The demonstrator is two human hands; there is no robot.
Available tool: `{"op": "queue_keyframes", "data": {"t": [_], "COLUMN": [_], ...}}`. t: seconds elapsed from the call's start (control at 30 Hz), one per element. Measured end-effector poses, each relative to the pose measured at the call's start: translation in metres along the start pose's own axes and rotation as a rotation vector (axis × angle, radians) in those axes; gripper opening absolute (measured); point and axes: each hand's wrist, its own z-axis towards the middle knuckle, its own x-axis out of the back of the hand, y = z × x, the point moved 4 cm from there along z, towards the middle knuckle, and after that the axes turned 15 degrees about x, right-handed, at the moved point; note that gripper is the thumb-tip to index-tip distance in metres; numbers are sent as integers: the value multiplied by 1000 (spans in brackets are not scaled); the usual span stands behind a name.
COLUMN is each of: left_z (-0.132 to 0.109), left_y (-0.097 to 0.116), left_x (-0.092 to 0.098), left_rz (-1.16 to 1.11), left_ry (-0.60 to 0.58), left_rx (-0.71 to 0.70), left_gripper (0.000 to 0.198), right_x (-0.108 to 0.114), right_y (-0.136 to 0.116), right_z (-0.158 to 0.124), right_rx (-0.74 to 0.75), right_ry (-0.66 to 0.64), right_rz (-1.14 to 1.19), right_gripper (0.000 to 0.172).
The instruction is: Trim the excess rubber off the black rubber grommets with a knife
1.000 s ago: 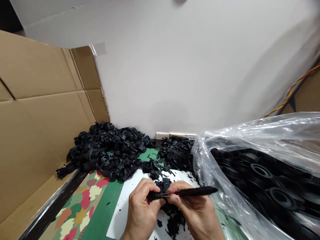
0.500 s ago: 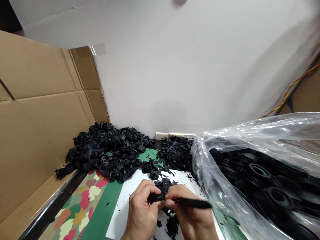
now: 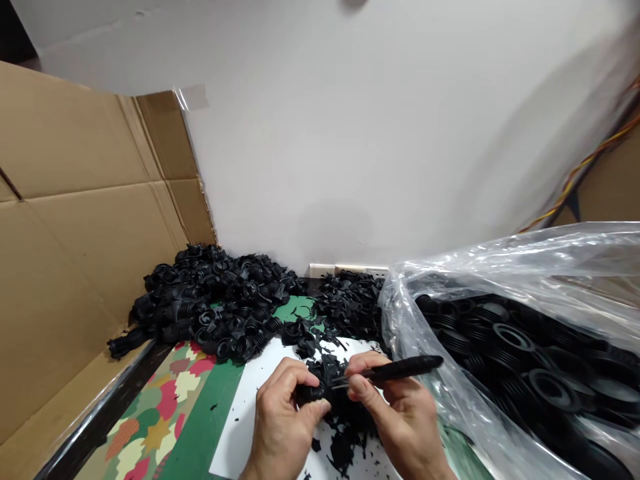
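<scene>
Between the thumb and fingers of my left hand [image 3: 285,413] is a black rubber part [image 3: 309,393], round and partly hidden by the fingers. My right hand [image 3: 400,407] grips a slim black-handled tool [image 3: 407,368] like a pen, its handle pointing up to the right. The tool's thin metal tip points left at the rubber part; whether it touches cannot be made out. Below the hands, black rubber scraps [image 3: 344,450] lie on a white sheet [image 3: 240,427].
Ribbed black rubber parts [image 3: 215,300] are heaped at the left back, beside a cardboard panel [image 3: 90,253]. A pile of black trimmings [image 3: 350,303] lies against the wall [image 3: 320,133]. On the right, a clear plastic bag [image 3: 400,313] holds several larger black rubber rings [image 3: 515,337].
My right hand has moved right, away from my left hand, and the tool's handle has tilted upward. My left hand keeps its hold on the rubber part, almost in place.
</scene>
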Motion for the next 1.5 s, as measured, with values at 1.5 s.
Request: {"op": "queue_keyframes", "data": {"t": [1.5], "left_z": [2], "left_y": [-3], "left_x": [1], "left_rz": [-93], "left_ry": [22], "left_rx": [48], "left_gripper": [19], "right_x": [1], "right_y": [4], "right_z": [6], "right_rx": [49], "right_ry": [-130], "right_rz": [-35], "right_gripper": [17]}}
